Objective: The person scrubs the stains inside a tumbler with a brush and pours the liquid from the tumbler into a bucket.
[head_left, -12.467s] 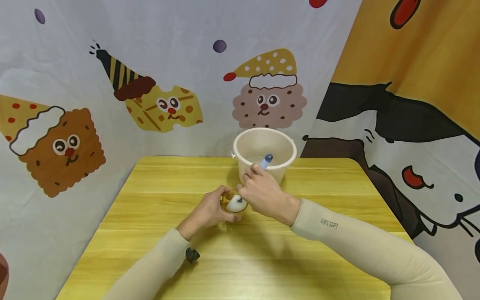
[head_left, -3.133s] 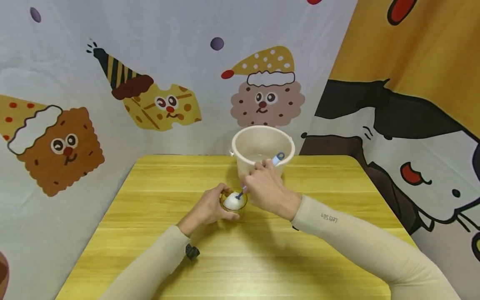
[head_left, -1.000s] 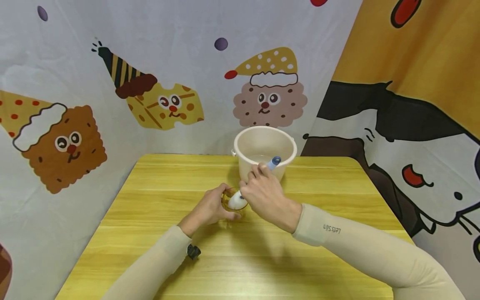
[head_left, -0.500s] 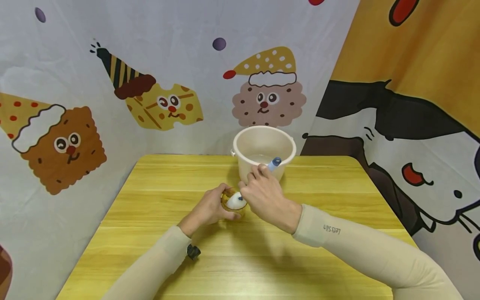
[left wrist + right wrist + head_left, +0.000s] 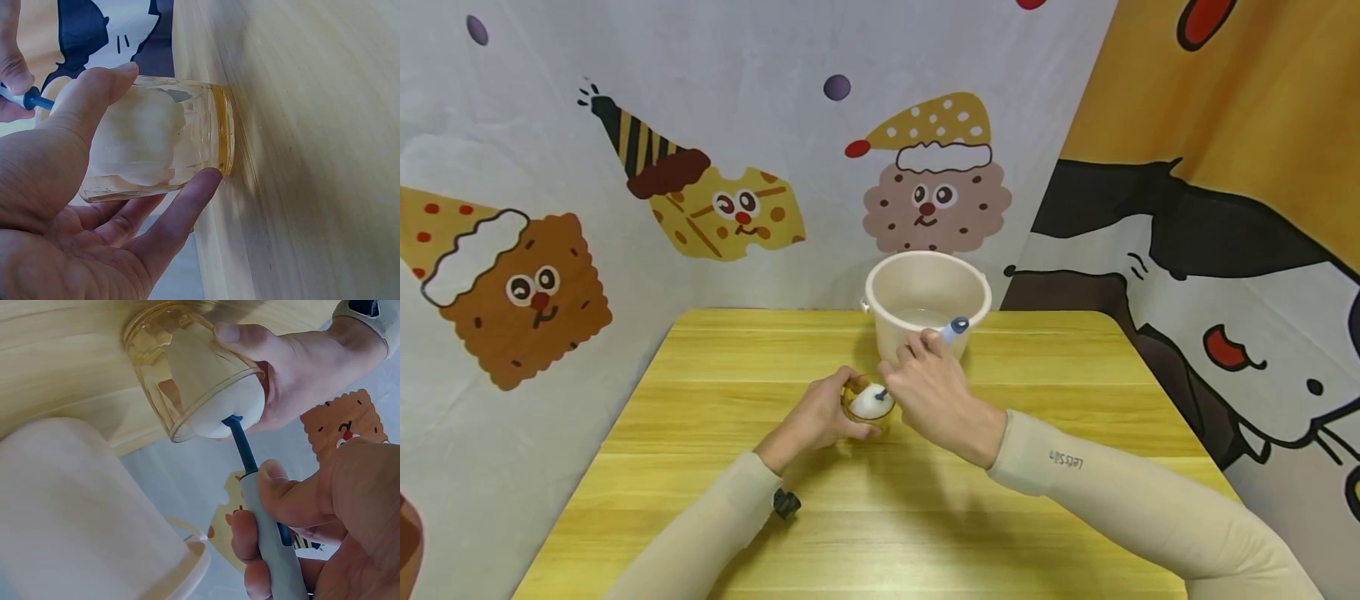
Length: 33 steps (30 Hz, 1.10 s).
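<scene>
An amber, clear-walled glass (image 5: 150, 369) is held by my left hand (image 5: 820, 417), thumb on one side and fingers on the other. In the left wrist view its base is close to the tabletop; I cannot tell whether it touches. My right hand (image 5: 936, 396) grips the pale blue and dark blue handle of a sponge cup brush (image 5: 272, 540). The brush's white sponge head (image 5: 871, 402) is inside the glass and fills much of its width, with the dark blue stem coming out at the mouth. The handle's looped end sticks up past my right hand.
Just behind my right hand stands a cream bucket (image 5: 887, 292) with some clear liquid at its bottom. It is near the back edge of the yellow wooden table (image 5: 760, 346). A cloth with cartoon prints (image 5: 737, 287) hangs behind the table.
The sponge head shifts and tilts inside the glass between frames. Since half a second ago the handle's end has moved slightly right. Left hand, glass and bucket stay in nearly the same place.
</scene>
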Available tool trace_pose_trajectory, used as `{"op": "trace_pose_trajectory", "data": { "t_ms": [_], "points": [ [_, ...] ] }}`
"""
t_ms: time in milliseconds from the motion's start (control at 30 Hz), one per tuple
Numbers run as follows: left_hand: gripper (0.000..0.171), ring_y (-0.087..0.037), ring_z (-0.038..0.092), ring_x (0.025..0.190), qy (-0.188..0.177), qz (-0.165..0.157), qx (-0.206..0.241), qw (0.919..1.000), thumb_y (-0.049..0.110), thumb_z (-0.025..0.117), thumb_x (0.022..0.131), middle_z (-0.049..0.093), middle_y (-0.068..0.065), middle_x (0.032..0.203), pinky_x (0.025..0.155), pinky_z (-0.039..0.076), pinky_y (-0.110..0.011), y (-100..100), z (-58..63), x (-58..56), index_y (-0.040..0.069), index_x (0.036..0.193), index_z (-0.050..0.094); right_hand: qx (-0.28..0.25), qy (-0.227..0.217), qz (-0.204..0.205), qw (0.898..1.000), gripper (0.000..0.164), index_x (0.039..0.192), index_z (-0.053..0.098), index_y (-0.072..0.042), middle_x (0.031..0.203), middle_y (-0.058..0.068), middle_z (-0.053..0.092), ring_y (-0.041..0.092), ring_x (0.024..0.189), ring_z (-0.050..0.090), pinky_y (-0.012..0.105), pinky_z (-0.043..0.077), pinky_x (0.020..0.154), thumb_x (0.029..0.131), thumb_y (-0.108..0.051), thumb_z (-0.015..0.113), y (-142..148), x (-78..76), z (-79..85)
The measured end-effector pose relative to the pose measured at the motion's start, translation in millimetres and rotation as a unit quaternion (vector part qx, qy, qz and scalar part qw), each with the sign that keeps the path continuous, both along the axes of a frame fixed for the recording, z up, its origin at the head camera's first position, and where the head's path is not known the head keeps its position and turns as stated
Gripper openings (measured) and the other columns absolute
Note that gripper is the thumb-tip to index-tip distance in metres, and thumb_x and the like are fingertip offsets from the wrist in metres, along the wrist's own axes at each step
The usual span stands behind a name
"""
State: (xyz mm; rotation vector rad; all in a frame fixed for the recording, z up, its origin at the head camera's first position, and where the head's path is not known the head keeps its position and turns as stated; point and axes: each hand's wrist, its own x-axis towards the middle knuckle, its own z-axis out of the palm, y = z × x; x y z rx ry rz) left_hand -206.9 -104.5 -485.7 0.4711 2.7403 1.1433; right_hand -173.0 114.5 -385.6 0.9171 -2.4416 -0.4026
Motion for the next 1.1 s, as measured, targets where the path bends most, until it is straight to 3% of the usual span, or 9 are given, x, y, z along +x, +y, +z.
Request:
{"op": "trace_pose_trajectory", "data": {
  "t_ms": [200, 467, 667, 1100],
  "points": [
    [0.081, -0.018, 0.070, 0.106, 0.003, 0.002, 0.002, 1.0000, 0.036, 0.113, 0.077, 0.078, -0.005, 0.137, 0.095, 0.063, -0.041, 0, 1.1, 0.0, 0.013, 0.141, 0.069, -0.031, -0.019, 0.002, 0.999, 0.032, 0.104, 0.081, -0.015, 0.099, 0.011, 0.080, 0.033, 0.106, 0.069, 0.049, 0.052, 0.105, 0.078, -0.012, 0.100, 4, -4.7, -4.5],
    [0.084, -0.022, 0.074, 0.115, 0.008, 0.002, 0.004, 1.0000, 0.035, 0.113, 0.077, 0.079, -0.007, 0.138, 0.103, 0.064, -0.046, 0, -0.3, -1.4, 0.012, 0.144, 0.068, -0.084, -0.042, 0.010, 0.996, 0.025, 0.105, 0.083, -0.014, 0.099, 0.012, 0.081, 0.034, 0.104, 0.070, 0.056, 0.054, 0.107, 0.089, -0.021, 0.101, 11, -10.7, -9.4],
    [0.083, -0.025, 0.075, 0.119, 0.007, -0.001, 0.007, 0.9999, 0.033, 0.113, 0.078, 0.079, -0.008, 0.137, 0.106, 0.065, -0.049, 1, 0.0, -1.1, 0.011, 0.144, 0.068, -0.127, -0.057, 0.015, 0.990, 0.028, 0.102, 0.082, -0.015, 0.098, 0.009, 0.081, 0.034, 0.104, 0.068, 0.058, 0.050, 0.105, 0.085, -0.019, 0.104, 15, -13.3, -14.5],
    [0.082, -0.020, 0.073, 0.111, 0.003, -0.002, 0.009, 1.0000, 0.032, 0.113, 0.078, 0.079, -0.008, 0.136, 0.098, 0.064, -0.044, 0, -1.1, -1.0, 0.011, 0.143, 0.068, -0.184, -0.084, 0.009, 0.979, 0.027, 0.102, 0.084, -0.017, 0.099, 0.009, 0.084, 0.033, 0.107, 0.070, 0.060, 0.048, 0.106, 0.085, -0.019, 0.105, 23, -14.1, -26.4]
  ]
}}
